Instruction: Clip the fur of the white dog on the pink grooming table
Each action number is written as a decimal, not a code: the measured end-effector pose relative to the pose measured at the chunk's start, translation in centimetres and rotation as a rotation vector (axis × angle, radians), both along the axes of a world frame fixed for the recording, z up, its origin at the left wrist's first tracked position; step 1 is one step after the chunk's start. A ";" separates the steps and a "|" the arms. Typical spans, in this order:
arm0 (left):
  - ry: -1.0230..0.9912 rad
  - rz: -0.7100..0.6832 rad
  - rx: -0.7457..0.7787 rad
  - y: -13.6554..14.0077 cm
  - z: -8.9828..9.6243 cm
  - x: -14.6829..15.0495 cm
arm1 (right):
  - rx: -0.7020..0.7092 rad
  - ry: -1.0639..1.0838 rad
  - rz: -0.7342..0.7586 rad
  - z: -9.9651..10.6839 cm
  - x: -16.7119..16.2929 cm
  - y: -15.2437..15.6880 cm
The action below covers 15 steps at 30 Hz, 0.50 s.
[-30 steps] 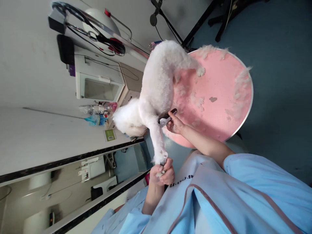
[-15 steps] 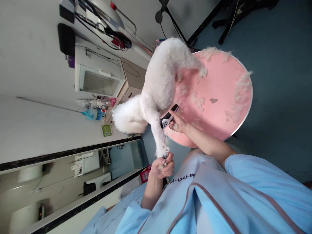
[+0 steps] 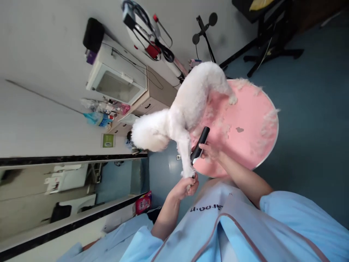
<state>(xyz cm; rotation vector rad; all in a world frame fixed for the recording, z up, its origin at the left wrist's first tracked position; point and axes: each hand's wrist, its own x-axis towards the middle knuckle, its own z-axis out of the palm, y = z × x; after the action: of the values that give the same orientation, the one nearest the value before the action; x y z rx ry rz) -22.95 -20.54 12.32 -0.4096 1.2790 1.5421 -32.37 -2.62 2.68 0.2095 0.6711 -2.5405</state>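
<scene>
A white dog [image 3: 191, 94] stands on a round pink grooming table [image 3: 253, 127], its coat cut short on the body and fluffier on the head. My left hand [image 3: 188, 187] is closed around the paw of an outstretched front leg [image 3: 184, 153], with a small dark thing partly visible at its fingers. In my right hand [image 3: 208, 151] is a black hair clipper [image 3: 201, 142], held along its body. The clipper's head end is beside the lower part of that leg and partly hidden behind it; whether it touches cannot be told.
Loose tufts of hair [image 3: 268, 125] lie on the table. Behind the dog are a white glass-fronted cabinet [image 3: 118, 83], a drawer unit [image 3: 152, 103] and a pole with cables [image 3: 152, 36]. A black wheeled stand [image 3: 261, 54] is on the floor. Another person's blue sleeve [image 3: 114, 236] shows at lower left.
The clipper has moved down the leg toward the paw and turned, now showing its plain black side. The dog's head has turned somewhat. My view has shifted; the left hand still grips the paw.
</scene>
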 end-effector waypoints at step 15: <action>0.490 0.010 -0.402 -0.3 -7.9 1.5 | 0.930 0.595 0.025 7.9 -8.3 3.2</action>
<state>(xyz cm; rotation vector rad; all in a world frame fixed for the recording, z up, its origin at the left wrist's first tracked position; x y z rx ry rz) -21.43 -20.84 4.44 -0.2958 1.9853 1.4377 -40.66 0.57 10.61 -0.2644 2.0266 -2.0580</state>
